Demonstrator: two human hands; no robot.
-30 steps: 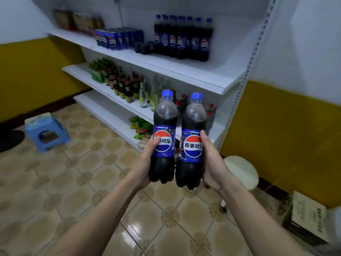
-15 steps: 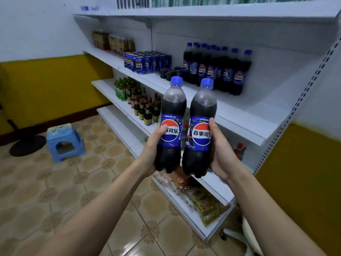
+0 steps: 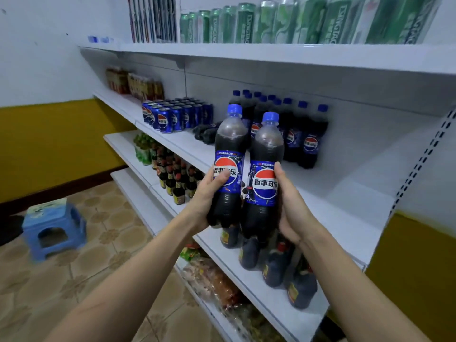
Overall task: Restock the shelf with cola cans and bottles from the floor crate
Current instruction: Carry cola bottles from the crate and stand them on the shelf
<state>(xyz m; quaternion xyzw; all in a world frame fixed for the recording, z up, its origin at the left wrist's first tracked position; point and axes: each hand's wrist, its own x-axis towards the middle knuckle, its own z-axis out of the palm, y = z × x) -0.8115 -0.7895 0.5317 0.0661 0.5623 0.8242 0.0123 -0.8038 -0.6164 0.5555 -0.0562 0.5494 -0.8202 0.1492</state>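
Two cola bottles held upright in front of the cola shelf, one per hand.

The left hand (image 3: 209, 196) wraps the left cola bottle (image 3: 228, 166) at label height, thumb across the label; the right hand (image 3: 290, 208) grips the right cola bottle (image 3: 265, 174) likewise, fingers closed around the body; the two bottles touch side by side, clear of the shelf board (image 3: 345, 218); both are full, so judged heavy for their size; the plastic wall is likely stiff under pressure yet smooth, so a mid-body hold at the label suits best, not the blue cap; bare board lies just right of the standing bottle row (image 3: 291, 134); the cola cans (image 3: 172, 116) stand further left.
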